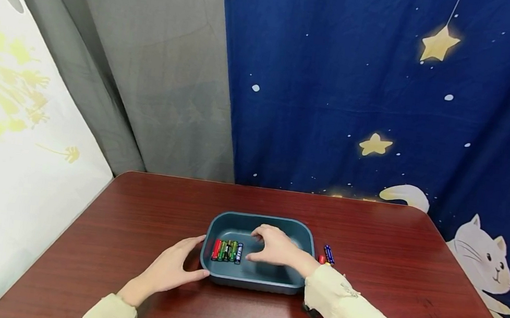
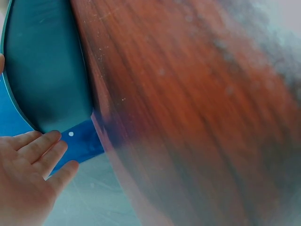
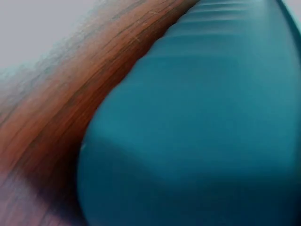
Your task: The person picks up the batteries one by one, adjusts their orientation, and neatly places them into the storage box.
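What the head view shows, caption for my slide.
A rectangular teal tray holding multicoloured cylindrical batteries, left hand at its side, right hand over it.

A grey curtain (image 1: 157,64) hangs beside a starry blue curtain (image 1: 320,87).

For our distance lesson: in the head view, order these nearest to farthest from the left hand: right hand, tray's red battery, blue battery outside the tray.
1. Red battery, in the tray, left side
2. Right hand, over the tray
3. Blue battery, right of the tray
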Demonstrator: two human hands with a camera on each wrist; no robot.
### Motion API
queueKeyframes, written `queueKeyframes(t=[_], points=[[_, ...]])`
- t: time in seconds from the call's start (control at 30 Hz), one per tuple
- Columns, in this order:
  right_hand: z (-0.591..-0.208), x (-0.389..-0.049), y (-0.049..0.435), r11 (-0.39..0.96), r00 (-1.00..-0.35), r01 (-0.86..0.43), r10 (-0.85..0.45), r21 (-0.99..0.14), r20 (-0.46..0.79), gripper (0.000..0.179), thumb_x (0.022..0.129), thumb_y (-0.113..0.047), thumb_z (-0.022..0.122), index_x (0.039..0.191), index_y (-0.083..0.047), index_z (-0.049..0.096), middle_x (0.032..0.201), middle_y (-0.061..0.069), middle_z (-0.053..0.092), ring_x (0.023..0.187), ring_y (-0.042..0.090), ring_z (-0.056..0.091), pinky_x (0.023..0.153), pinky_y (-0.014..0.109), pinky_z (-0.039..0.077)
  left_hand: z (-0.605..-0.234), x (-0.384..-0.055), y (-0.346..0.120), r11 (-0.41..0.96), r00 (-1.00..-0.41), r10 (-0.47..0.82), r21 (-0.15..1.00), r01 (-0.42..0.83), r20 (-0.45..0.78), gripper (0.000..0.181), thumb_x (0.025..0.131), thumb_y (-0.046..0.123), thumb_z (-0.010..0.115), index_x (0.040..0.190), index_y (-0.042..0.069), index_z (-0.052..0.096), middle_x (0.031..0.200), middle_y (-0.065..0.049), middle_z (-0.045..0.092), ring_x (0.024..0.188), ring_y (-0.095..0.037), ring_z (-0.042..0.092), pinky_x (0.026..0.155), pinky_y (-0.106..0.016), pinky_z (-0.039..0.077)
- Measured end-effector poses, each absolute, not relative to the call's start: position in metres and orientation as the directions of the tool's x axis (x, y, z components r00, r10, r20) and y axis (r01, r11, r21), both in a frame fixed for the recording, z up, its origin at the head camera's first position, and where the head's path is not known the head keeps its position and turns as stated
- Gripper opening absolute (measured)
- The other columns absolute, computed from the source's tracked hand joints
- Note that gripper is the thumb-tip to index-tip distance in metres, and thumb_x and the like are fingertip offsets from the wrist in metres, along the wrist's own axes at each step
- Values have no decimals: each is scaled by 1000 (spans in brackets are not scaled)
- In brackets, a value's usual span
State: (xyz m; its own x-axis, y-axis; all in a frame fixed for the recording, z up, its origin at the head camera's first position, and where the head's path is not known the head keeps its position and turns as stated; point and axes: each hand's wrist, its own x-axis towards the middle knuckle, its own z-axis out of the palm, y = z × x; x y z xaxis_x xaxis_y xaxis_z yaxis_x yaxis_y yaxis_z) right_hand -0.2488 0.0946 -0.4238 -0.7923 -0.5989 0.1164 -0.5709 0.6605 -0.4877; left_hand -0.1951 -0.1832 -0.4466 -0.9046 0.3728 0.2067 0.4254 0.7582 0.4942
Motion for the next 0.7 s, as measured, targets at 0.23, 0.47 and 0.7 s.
queueKeyframes(t=[0.23,0.47,0.7], points=[[-415,-241,115,623,-806,-549,-571,-557,155,54,74,-36,72,111,0,59,101,11,59,92,24,56,77,34,47,-446,-195,-183,760,-906,369,494,422,205,78,72,56,67,136,18,42,129,0,50,119,-19,46,93,-46,41],[-404,-240,138,627,-824,-547,-520,-554,225,52,72,-35,74,111,-3,59,98,6,59,90,22,57,76,33,48,-447,-195,-183,755,-906,373,502,422,199,78,72,54,67,137,19,41,129,1,50,119,-18,45,94,-45,41],[-397,-241,166,617,-821,-568,-469,-545,324,49,70,-32,76,106,-2,61,92,3,59,84,19,56,73,36,49,-447,-195,-183,757,-908,369,503,418,198,78,72,52,69,137,18,41,129,0,50,119,-19,46,93,-46,41]])
